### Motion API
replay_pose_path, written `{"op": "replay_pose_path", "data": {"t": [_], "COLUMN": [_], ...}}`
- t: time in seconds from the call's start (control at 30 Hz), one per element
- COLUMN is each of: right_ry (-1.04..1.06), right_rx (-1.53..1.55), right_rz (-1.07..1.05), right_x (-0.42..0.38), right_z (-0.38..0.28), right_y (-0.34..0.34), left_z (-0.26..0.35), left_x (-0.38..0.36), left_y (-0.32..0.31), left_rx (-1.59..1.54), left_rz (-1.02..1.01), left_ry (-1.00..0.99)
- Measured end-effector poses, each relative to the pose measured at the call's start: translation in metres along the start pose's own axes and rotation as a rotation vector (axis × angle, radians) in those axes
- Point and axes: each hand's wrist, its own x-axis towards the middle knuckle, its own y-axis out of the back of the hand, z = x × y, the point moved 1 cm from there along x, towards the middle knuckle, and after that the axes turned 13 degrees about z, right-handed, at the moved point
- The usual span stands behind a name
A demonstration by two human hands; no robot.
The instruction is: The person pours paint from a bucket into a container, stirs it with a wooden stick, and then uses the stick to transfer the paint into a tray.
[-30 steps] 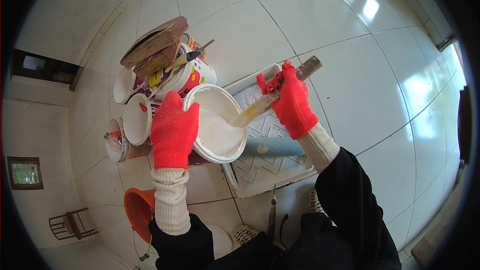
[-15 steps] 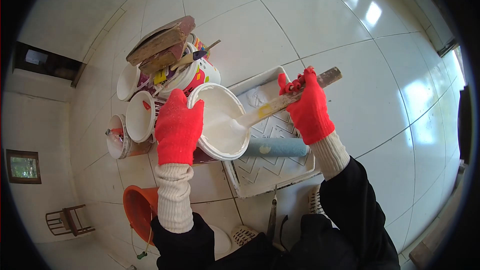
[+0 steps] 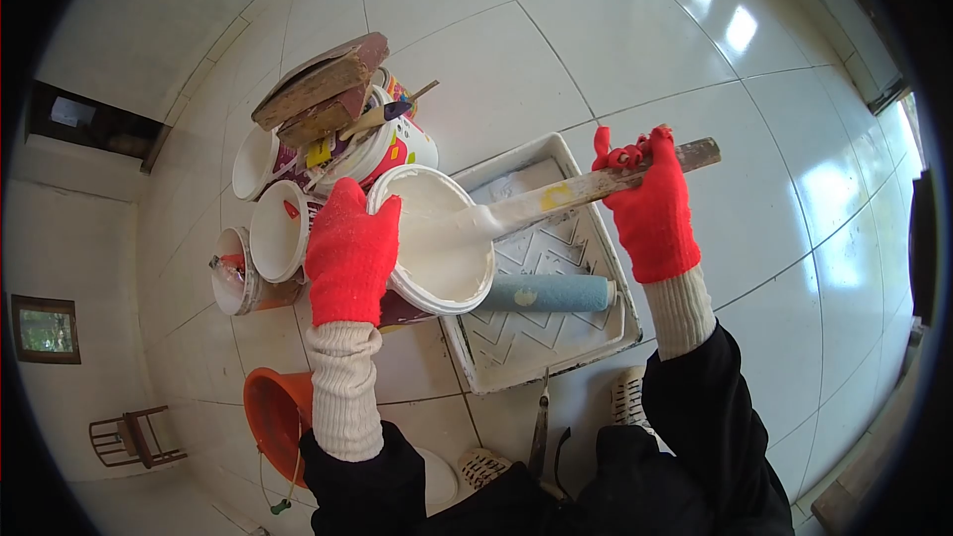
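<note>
My left hand (image 3: 349, 253), in a red glove, grips the rim of a white paint bucket (image 3: 484, 290) that is tilted toward me. White paint (image 3: 442, 248) lies inside it. My right hand (image 3: 650, 203), also red-gloved, is closed around a wooden stirring stick (image 3: 571, 195). The stick's paint-coated end rests over the bucket's mouth and reaches into the paint. Beneath and to the right of the bucket lies a white paint tray (image 3: 536, 362) with a ridged floor. A blue paint roller (image 3: 551, 293) sits across the tray, its left end hidden by the bucket.
Several open buckets (image 3: 278, 228) cluster at the left. Wood blocks (image 3: 318, 89) and a paintbrush (image 3: 372, 119) lie on a white bucket (image 3: 422, 144). An orange bucket (image 3: 260, 407) stands near my left forearm. A wooden chair (image 3: 137, 437) is farther left, on the tiled floor (image 3: 695, 377).
My right hand has moved to the right and slightly up with the stick, drawing its coated end partly out of the paint. My left hand and the bucket have barely shifted.
</note>
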Motion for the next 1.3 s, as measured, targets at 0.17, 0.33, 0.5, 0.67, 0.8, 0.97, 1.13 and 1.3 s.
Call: {"op": "replay_pose_path", "data": {"t": [0.17, 0.33, 0.5, 0.67, 0.8, 0.97, 1.13, 1.3], "right_ry": [0.026, 0.172, 0.263, 0.338, 0.449, 0.592, 0.704, 0.781], "right_rx": [0.126, 0.148, 0.172, 0.215, 0.161, 0.062, -0.094, -0.239], "right_rz": [-0.054, -0.158, -0.182, -0.164, -0.241, -0.438, -0.628, -0.708], "right_x": [-0.001, -0.005, -0.018, -0.034, -0.035, -0.041, -0.058, -0.068], "right_z": [-0.024, -0.051, -0.069, -0.075, -0.078, -0.067, -0.053, -0.042], "right_y": [0.000, 0.001, -0.002, -0.011, -0.009, -0.012, -0.019, -0.022], "left_z": [-0.003, -0.007, -0.007, -0.006, -0.004, -0.006, -0.004, -0.004], "left_x": [0.001, 0.003, 0.002, 0.002, 0.001, 0.001, 0.001, 0.000], "left_y": [-0.002, -0.003, -0.003, -0.003, -0.002, -0.005, -0.004, -0.005], "left_rx": [0.013, 0.025, 0.017, 0.015, 0.017, 0.018, 0.018, 0.012], "left_rz": [0.030, 0.050, 0.054, 0.068, 0.070, 0.086, 0.075, 0.071], "left_ry": [0.004, 0.004, -0.045, -0.060, -0.069, -0.100, -0.087, -0.050]}}
